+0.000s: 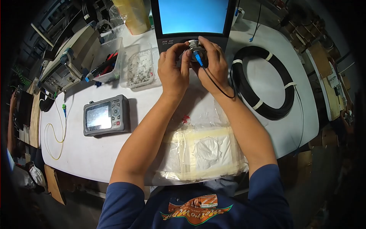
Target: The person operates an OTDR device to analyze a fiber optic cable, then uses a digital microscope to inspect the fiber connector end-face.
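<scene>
Both hands are up at a round metal fitting (194,44) on the front of a dark device with a lit blue screen (192,16). My left hand (173,70) curls its fingers around the fitting's left side, thumb close to the blue connector. From the right, my right hand (215,68) grips the fitting, with its index finger over the top. A blue fiber-optic connector (198,58) points into the fitting between the hands. Its black cable (219,88) loops down over my right wrist. The inner fingertips are partly hidden.
A black cable coil (279,72) with white ties lies right. Left are a grey handheld tester (106,115), a tub of small white pieces (140,66), a tool bin (107,65) and a yellow fiber cord (46,139). A taped white pad (202,152) lies at the front.
</scene>
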A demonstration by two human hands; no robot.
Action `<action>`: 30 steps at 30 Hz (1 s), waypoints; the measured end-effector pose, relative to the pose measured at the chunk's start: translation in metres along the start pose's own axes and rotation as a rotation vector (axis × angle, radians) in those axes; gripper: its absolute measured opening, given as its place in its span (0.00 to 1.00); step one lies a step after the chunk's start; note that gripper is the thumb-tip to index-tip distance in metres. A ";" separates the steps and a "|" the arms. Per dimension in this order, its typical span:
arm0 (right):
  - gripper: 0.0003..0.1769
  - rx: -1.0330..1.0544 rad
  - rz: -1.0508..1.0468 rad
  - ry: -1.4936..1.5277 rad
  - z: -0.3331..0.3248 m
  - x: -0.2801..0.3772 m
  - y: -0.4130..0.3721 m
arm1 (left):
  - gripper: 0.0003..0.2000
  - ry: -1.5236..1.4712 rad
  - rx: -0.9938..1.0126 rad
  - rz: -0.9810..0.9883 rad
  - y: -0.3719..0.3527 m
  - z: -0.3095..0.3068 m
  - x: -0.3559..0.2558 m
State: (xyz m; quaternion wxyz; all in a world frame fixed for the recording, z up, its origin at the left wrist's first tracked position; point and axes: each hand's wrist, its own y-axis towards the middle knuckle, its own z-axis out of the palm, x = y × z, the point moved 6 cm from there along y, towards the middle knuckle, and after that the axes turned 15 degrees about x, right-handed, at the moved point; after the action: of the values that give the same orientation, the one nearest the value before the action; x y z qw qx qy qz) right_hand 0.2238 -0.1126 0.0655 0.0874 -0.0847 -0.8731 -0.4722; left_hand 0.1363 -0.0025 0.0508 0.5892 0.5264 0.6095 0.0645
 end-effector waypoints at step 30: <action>0.28 0.109 0.049 -0.009 -0.003 -0.005 0.003 | 0.09 -0.124 0.063 -0.030 -0.003 0.006 0.005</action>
State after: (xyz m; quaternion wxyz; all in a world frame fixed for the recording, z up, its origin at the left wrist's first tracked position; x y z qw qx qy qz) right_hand 0.2300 -0.1141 0.0687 0.0993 -0.1034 -0.8956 -0.4211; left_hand 0.1402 -0.0033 0.0434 0.6099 0.5385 0.5815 0.0036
